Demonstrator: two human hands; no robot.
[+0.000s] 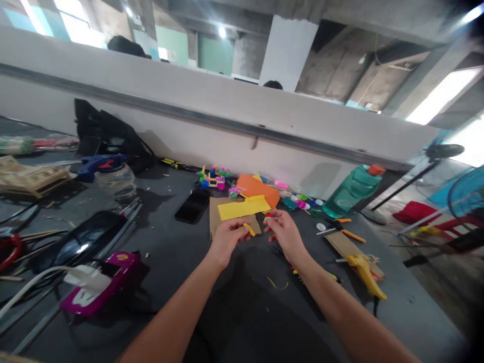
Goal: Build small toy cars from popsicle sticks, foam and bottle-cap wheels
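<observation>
My left hand (227, 238) is closed in a pinch on a small yellow strip (249, 229) over the dark table. A short way to the right, my right hand (283, 231) is pinched on a tiny red and green piece (267, 219). Just beyond both hands lies a yellow paper sheet (244, 207) on a brown cardboard piece (216, 216), with an orange sheet (259, 189) behind them.
A black phone (192, 205) lies left of the cardboard. Colourful small parts (214, 177) sit by the grey wall. A green bottle (350, 190) lies at right, near a yellow glue gun (366, 273). At left are a purple toy car body (99, 288), a blue glue gun (99, 164) and sticks.
</observation>
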